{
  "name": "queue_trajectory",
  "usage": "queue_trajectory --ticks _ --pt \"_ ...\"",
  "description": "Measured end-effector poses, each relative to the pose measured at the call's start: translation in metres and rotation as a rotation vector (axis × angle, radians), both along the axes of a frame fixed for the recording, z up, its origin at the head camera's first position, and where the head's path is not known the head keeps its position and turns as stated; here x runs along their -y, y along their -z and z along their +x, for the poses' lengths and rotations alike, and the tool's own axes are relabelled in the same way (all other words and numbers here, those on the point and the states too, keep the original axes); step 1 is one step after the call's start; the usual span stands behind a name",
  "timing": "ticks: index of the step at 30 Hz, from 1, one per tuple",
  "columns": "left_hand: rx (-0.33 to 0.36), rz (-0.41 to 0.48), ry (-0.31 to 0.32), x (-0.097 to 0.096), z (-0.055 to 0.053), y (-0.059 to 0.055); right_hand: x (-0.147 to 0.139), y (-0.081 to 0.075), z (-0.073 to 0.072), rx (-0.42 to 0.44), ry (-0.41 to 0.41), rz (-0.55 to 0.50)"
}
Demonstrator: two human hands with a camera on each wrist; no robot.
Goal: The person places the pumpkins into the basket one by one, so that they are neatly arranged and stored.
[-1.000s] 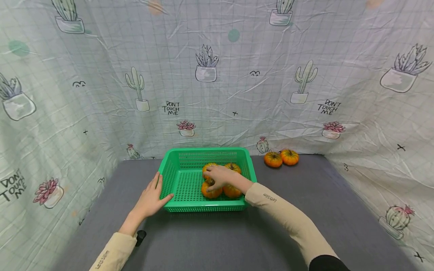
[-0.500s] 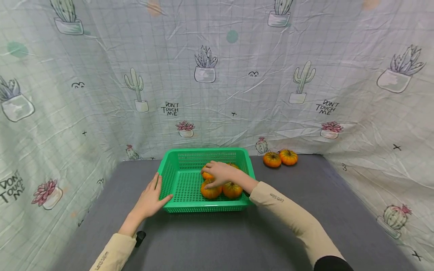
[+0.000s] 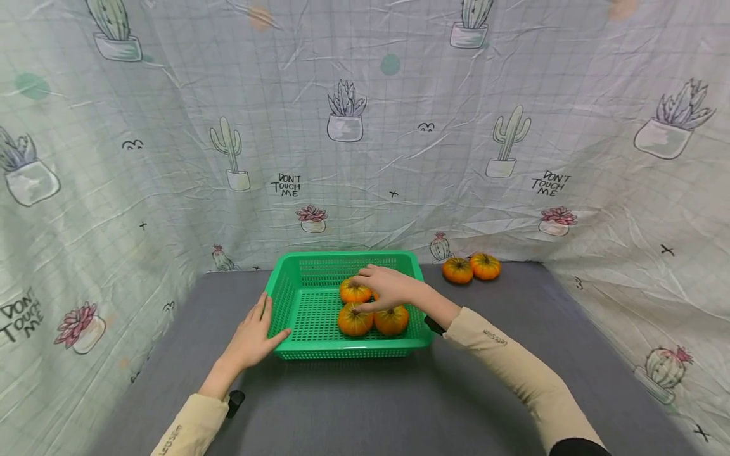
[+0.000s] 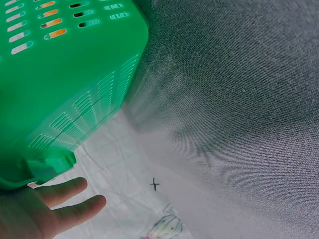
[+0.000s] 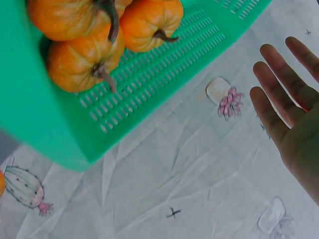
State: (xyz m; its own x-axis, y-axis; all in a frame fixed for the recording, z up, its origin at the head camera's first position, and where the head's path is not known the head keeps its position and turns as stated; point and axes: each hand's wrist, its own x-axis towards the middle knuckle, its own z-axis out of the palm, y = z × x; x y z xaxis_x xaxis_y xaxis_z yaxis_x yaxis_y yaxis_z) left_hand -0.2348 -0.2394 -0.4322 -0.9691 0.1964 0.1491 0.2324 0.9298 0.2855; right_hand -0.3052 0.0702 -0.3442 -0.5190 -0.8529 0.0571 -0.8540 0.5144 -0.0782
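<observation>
Here, loosely extended right fingers (image 5: pixel 269 110) hover above pumpkins (image 3: pixel 355 323); straight left fingers (image 4: pixel 80 210) touch the basket (image 3: pixel 342 346).

Cactus-print sheet (image 3: pixel 371 171) on 3 sides: left, far, right.
Pale, gridded, wrinkled; 2 "DON'T TOUCH ME" prints (image 3: pixel 286 185) far side. Grey woven-textured surface (image 3: pixel 342 411) below.
</observation>
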Motion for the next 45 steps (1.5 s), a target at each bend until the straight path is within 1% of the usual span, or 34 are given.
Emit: queue_trajectory --ticks 4,9,14,20,25,27,30,33,36,40,45 --pt "0.004 -0.005 -0.001 -0.001 -0.001 0.000 -0.017 -0.003 0.001 -0.006 0.026 -0.036" --pt "-0.008 -0.005 0.002 -0.002 -0.002 -0.001 -0.039 -0.005 0.001 -0.006 0.060 -0.098" --pt "-0.009 -0.004 -0.002 -0.002 -0.002 -0.001 -0.062 -0.001 0.000 -0.005 0.107 -0.149" --pt "-0.014 -0.011 -0.004 0.000 -0.001 0.001 -0.087 0.014 -0.002 -0.021 0.175 -0.222" --pt "-0.010 -0.009 -0.005 0.000 -0.001 0.001 -0.106 0.032 -0.008 -0.033 0.191 -0.325" --pt "-0.007 -0.008 -0.005 0.000 -0.001 0.001 -0.114 0.040 -0.011 -0.039 0.214 -0.363" --pt "-0.006 -0.004 -0.005 0.000 -0.001 0.001 -0.125 0.052 -0.017 -0.081 0.267 -0.390" --pt "-0.006 0.000 -0.006 0.000 -0.001 0.001 -0.136 0.061 -0.023 -0.105 0.327 -0.416" --pt "-0.005 0.001 -0.004 0.000 0.000 0.001 -0.146 0.069 -0.029 -0.098 0.390 -0.455" --pt "0.000 0.002 -0.001 0.000 0.000 0.002 -0.158 0.078 -0.038 -0.062 0.491 -0.491" --pt "0.002 0.003 0.000 0.001 -0.001 0.002 -0.175 0.089 -0.051 -0.063 0.587 -0.497"
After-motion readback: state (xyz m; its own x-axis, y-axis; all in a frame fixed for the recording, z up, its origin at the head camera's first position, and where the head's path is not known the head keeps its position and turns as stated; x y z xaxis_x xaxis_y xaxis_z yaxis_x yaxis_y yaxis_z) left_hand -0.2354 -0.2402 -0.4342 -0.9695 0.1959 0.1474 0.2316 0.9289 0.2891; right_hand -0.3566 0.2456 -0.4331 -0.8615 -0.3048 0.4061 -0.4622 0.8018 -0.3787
